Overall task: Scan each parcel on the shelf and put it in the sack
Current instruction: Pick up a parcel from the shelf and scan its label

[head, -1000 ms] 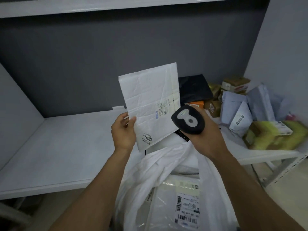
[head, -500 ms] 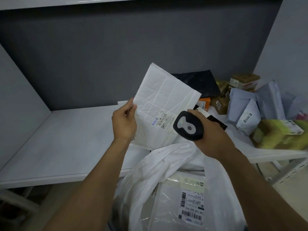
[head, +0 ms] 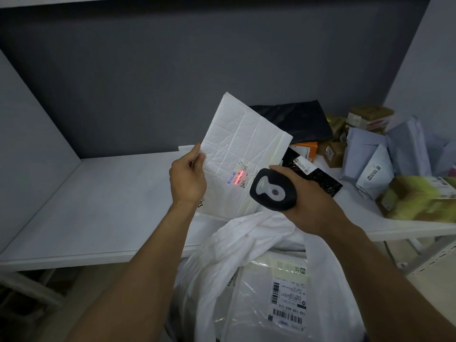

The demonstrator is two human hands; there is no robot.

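My left hand (head: 188, 177) pinches the left edge of a flat white padded envelope (head: 243, 146), held tilted above the shelf. My right hand (head: 312, 203) grips a black handheld scanner (head: 273, 192), pointed at the envelope's label. A red scan line glows on that label (head: 239, 177). Below both hands the white sack (head: 249, 257) hangs open in front of the shelf. A clear-wrapped parcel with a barcode label (head: 287, 299) lies inside it.
The white shelf (head: 98, 208) runs across the view, with a grey back wall. A heap of parcels fills its right end: a black bag (head: 296, 122), pale blue mailers (head: 367, 159), brown boxes (head: 367, 117) and yellow-green packs (head: 424, 198). A black speckled parcel (head: 313, 175) lies behind the scanner.
The envelope has been tipped further to the right and lowered. The scanner came closer to its label, and the red scan light now shows on the label.
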